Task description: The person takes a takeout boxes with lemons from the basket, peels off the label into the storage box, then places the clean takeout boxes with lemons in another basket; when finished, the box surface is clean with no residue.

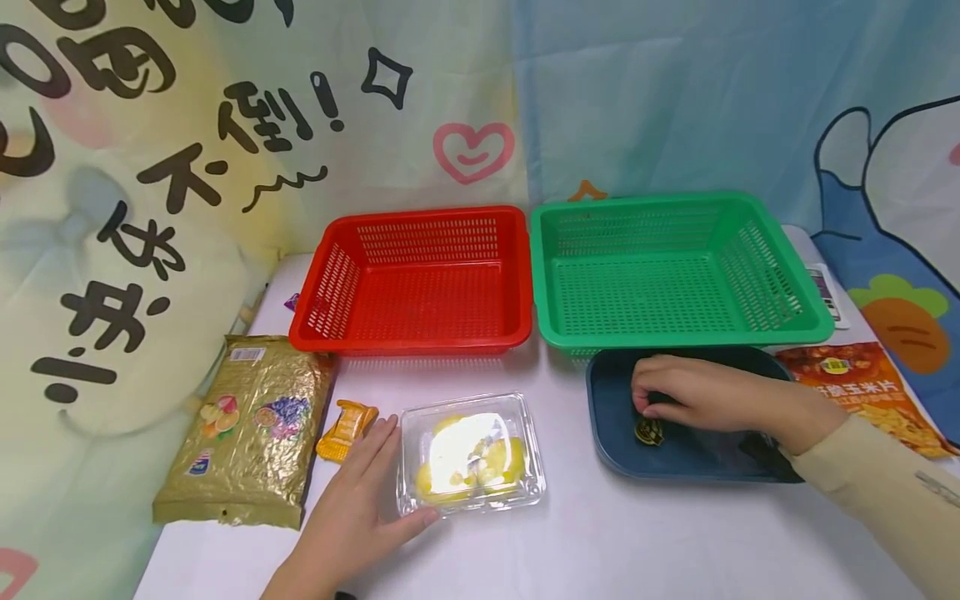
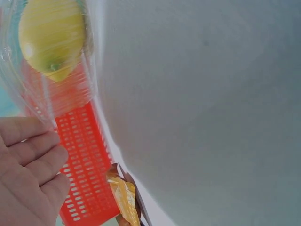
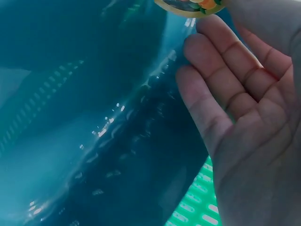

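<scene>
A clear plastic box (image 1: 471, 454) with yellow lemons (image 2: 51, 37) inside stands on the white table. My left hand (image 1: 352, 500) lies along its left side, fingers extended and thumb at the near left corner. Beside those fingertips is an orange-wrapped snack (image 1: 347, 430). Over at the right, my right hand (image 1: 686, 390) reaches into a dark blue tray (image 1: 611, 454). Its thumb and fingertips pinch a small round gold-rimmed item (image 1: 648, 431), whose fruit-patterned face (image 3: 190, 5) is partly cut off in the right wrist view. A dark piece (image 1: 768, 450) lies in the tray under the forearm.
At the back stand a red basket (image 1: 408, 343) and a green basket (image 1: 682, 337), side by side. A gold snack bag (image 1: 243, 429) lies far left, a red-orange chip bag (image 1: 862, 387) far right. A small purple wrapper (image 1: 292, 302) peeks out by the red basket.
</scene>
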Motion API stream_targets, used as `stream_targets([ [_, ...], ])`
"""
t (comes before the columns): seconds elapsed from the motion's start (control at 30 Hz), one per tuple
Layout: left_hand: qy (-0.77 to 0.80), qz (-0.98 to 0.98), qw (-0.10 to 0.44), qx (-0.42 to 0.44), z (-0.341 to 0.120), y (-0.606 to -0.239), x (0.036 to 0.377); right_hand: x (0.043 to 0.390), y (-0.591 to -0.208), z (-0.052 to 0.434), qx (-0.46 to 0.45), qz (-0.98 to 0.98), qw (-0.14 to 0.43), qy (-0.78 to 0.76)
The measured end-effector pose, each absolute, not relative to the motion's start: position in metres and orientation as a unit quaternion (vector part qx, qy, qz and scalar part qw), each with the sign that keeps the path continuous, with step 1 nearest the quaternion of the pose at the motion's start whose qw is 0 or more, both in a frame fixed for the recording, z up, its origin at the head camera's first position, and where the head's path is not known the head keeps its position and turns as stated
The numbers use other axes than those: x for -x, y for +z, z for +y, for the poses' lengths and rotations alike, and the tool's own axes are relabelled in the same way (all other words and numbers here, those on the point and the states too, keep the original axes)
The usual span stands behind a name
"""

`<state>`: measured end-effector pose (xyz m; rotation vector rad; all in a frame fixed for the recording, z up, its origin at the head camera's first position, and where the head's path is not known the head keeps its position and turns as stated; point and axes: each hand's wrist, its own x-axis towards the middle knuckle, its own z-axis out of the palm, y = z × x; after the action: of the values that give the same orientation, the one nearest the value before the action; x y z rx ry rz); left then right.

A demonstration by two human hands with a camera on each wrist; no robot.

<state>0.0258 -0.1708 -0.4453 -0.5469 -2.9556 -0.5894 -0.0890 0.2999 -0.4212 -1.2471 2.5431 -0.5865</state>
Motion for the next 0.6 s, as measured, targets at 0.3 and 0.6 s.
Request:
stream_targets([
  [0.3,-0.194,-0.964,0.035,0.180,-0.171,-0.445,-0.025,0.099,-0.434,0.296,0.423,0.871,0.143,-0.204],
  [0.6,-0.187,-0.966,0.031,0.178,-0.170,-0.444,-0.025,0.103,-0.448,0.293,0.444,0.870,0.111,-0.185],
])
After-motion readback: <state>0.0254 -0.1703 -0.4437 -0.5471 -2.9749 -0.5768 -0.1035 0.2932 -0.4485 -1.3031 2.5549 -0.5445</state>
